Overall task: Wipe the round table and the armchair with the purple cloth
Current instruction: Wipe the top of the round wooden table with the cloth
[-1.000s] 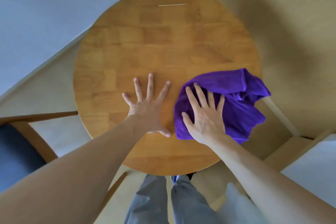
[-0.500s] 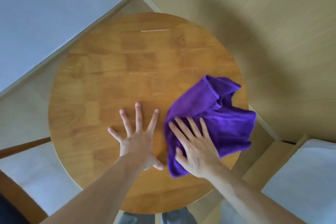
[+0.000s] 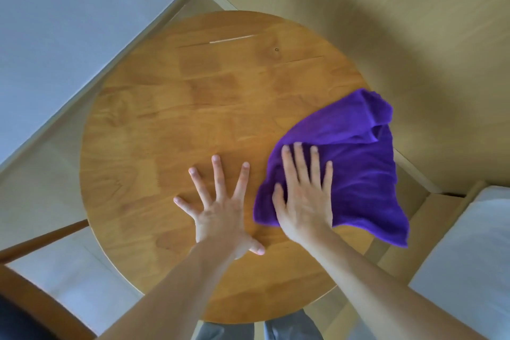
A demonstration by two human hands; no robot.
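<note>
The cloth (image 3: 350, 163) looks soft and light, so we press it flat under the right hand's (image 3: 303, 201) straight fingers (image 3: 300, 163) on the counter (image 3: 171, 124).

No text, label, brand or number is readable anywhere.

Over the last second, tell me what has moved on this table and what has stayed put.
The right hand, pressing flat on the purple cloth, has slid it toward the table's right edge, so more cloth now hangs over the rim. Nothing was gripped or let go. The left hand stays spread flat on the round table, bracing beside the cloth.
</note>
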